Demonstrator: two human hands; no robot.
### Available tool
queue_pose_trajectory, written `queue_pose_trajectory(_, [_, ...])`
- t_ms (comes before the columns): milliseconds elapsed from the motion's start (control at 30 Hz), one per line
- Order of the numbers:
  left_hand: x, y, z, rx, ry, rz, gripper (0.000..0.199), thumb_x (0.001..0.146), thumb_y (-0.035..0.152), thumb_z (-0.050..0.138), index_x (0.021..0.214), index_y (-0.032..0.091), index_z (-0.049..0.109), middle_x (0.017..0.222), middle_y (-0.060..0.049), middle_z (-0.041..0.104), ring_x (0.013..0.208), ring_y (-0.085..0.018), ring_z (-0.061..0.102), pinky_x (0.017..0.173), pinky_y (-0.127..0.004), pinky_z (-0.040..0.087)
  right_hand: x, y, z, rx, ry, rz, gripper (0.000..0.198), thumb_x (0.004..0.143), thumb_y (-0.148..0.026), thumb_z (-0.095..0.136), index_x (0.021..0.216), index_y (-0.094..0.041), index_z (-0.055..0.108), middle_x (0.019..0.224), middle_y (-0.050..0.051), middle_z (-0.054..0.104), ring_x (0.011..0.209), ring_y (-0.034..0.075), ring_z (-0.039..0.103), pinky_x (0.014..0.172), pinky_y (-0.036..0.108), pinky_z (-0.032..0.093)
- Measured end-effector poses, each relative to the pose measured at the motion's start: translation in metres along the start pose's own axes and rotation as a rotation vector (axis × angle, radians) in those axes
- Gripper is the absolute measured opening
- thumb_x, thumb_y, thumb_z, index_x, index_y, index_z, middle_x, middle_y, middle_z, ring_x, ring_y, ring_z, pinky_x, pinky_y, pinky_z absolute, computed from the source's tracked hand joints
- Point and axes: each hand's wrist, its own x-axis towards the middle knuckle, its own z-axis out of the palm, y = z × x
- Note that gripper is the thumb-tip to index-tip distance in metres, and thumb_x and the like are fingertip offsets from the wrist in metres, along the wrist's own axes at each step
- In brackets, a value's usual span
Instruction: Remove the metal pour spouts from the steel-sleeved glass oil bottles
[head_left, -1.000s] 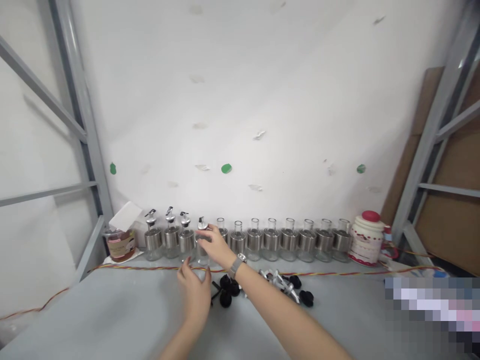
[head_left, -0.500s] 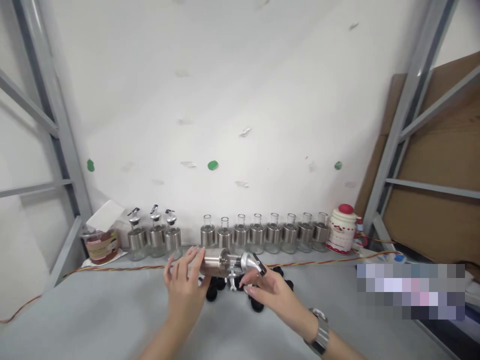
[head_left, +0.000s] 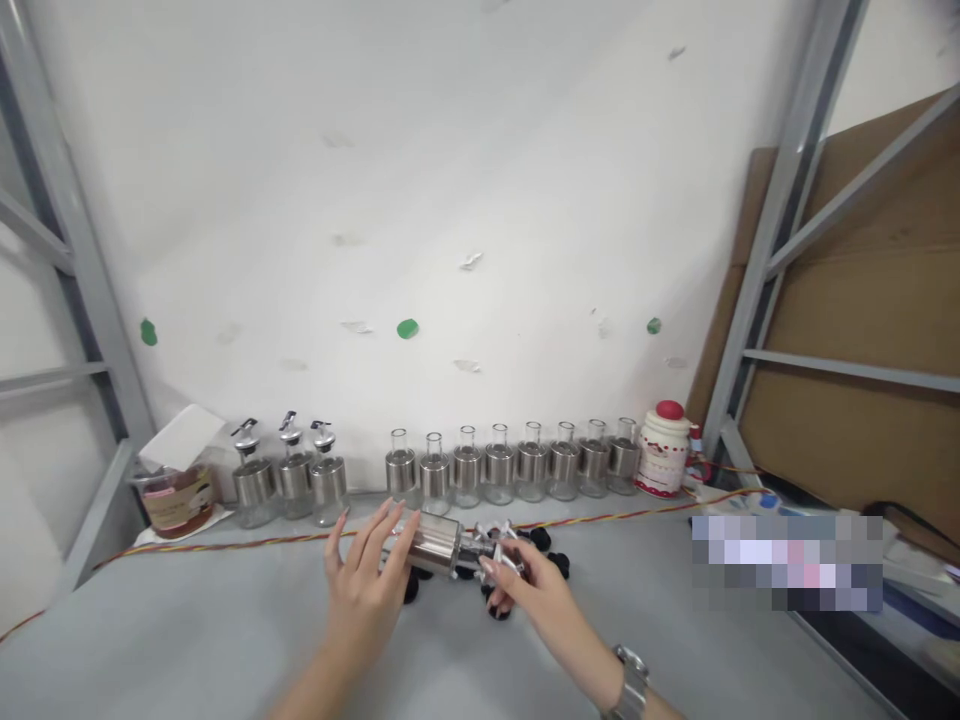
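A glass bottle with a steel sleeve (head_left: 436, 544) lies sideways between my hands above the grey table (head_left: 187, 630). My left hand (head_left: 366, 582) cups its base with the fingers spread. My right hand (head_left: 525, 585) grips the spout end at the bottle's neck. Three bottles with pour spouts (head_left: 289, 480) stand at the back left. A row of several open-necked bottles (head_left: 510, 468) stands to their right along the wall. Loose black stoppers and metal spouts (head_left: 540, 545) lie on the table behind my hands.
A cup of brown liquid (head_left: 176, 495) under a white paper stands at the far left. A white jar with a red lid (head_left: 664, 450) ends the bottle row. A red-yellow cord (head_left: 225, 545) runs along the table. Grey rack posts frame both sides.
My right hand took a spouted bottle from the row and brought it down sideways; my left hand now holds its base. A gap is left in the row. The view shifted right.
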Motion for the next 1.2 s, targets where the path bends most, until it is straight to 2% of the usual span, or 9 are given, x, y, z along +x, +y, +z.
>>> queue_pose_trajectory(100, [0.002, 0.004, -0.002, -0.012, 0.002, 0.022, 0.038, 0.077, 0.011, 0.05, 0.111, 0.027, 0.054, 0.107, -0.006, 0.062, 0.104, -0.02, 0.053, 0.1, -0.049, 0.018, -0.001, 0.006, 0.001, -0.04, 0.001, -0.002, 0.035, 0.066, -0.045, 0.06, 0.081, -0.014, 0.052, 0.057, 0.0, 0.059, 0.052, 0.016, 0.057, 0.054, 0.028, 0.045])
queue_pose_trajectory(400, [0.006, 0.002, -0.002, -0.013, -0.017, 0.027, 0.035, 0.076, 0.013, 0.053, 0.109, 0.025, 0.056, 0.101, -0.006, 0.064, 0.1, -0.02, 0.056, 0.1, -0.048, 0.02, -0.013, 0.004, 0.002, -0.31, 0.09, -0.197, 0.029, 0.077, -0.041, 0.05, 0.091, -0.016, 0.056, 0.065, 0.002, 0.061, 0.06, 0.016, 0.057, 0.058, 0.026, 0.045])
queue_pose_trajectory(567, [0.004, 0.001, 0.0, -0.059, -0.034, 0.013, 0.036, 0.077, 0.013, 0.053, 0.111, 0.025, 0.054, 0.103, -0.006, 0.064, 0.1, -0.02, 0.056, 0.1, -0.048, 0.019, -0.02, -0.001, -0.004, -0.592, 0.117, -0.501, 0.028, 0.079, -0.033, 0.051, 0.102, -0.017, 0.054, 0.097, 0.01, 0.061, 0.089, 0.022, 0.056, 0.079, 0.033, 0.045])
queue_pose_trajectory(633, [0.004, 0.001, -0.001, -0.074, -0.029, 0.006, 0.037, 0.077, 0.014, 0.053, 0.112, 0.025, 0.054, 0.105, -0.006, 0.063, 0.101, -0.02, 0.056, 0.1, -0.048, 0.019, -0.021, 0.0, -0.007, -0.684, 0.118, -0.612, 0.032, 0.077, -0.031, 0.053, 0.106, -0.018, 0.053, 0.103, 0.011, 0.059, 0.097, 0.024, 0.053, 0.085, 0.036, 0.043])
queue_pose_trajectory(700, [0.006, 0.003, -0.003, -0.082, -0.013, 0.009, 0.037, 0.077, 0.014, 0.052, 0.112, 0.026, 0.053, 0.106, -0.006, 0.063, 0.101, -0.02, 0.055, 0.1, -0.048, 0.018, -0.022, 0.0, -0.009, -0.722, 0.112, -0.655, 0.035, 0.076, -0.03, 0.055, 0.109, -0.018, 0.053, 0.104, 0.011, 0.059, 0.1, 0.025, 0.053, 0.087, 0.037, 0.042])
queue_pose_trajectory(800, [0.012, 0.007, -0.007, -0.073, 0.002, 0.015, 0.035, 0.078, 0.016, 0.052, 0.112, 0.026, 0.054, 0.108, -0.005, 0.062, 0.102, -0.02, 0.055, 0.101, -0.048, 0.017, -0.022, -0.004, -0.009, -0.636, 0.111, -0.586, 0.033, 0.076, -0.029, 0.056, 0.107, -0.02, 0.054, 0.104, 0.009, 0.06, 0.097, 0.023, 0.055, 0.085, 0.032, 0.044])
queue_pose_trajectory(933, [0.014, 0.008, -0.008, -0.062, 0.03, 0.016, 0.034, 0.08, 0.014, 0.049, 0.111, 0.025, 0.054, 0.108, -0.005, 0.062, 0.102, -0.019, 0.056, 0.101, -0.047, 0.016, -0.02, -0.009, -0.002, -0.4, 0.111, -0.356, 0.026, 0.072, -0.027, 0.058, 0.097, -0.02, 0.06, 0.096, 0.007, 0.064, 0.088, 0.022, 0.059, 0.079, 0.03, 0.046])
queue_pose_trajectory(1067, [0.009, 0.001, -0.003, -0.06, 0.053, 0.009, 0.034, 0.079, 0.012, 0.05, 0.109, 0.025, 0.055, 0.107, -0.005, 0.063, 0.101, -0.02, 0.056, 0.101, -0.05, 0.017, -0.017, -0.003, 0.007, -0.191, 0.064, -0.2, 0.031, 0.066, -0.028, 0.064, 0.095, -0.018, 0.06, 0.093, 0.007, 0.064, 0.085, 0.023, 0.058, 0.077, 0.031, 0.045])
queue_pose_trajectory(1200, [0.006, -0.002, -0.002, -0.027, 0.028, -0.008, 0.035, 0.077, 0.013, 0.052, 0.108, 0.029, 0.056, 0.105, -0.005, 0.063, 0.099, -0.02, 0.057, 0.101, -0.05, 0.016, -0.013, 0.011, 0.013, 0.115, -0.067, 0.005, 0.038, 0.064, -0.037, 0.066, 0.093, -0.014, 0.057, 0.071, 0.004, 0.062, 0.06, 0.017, 0.057, 0.059, 0.03, 0.047])
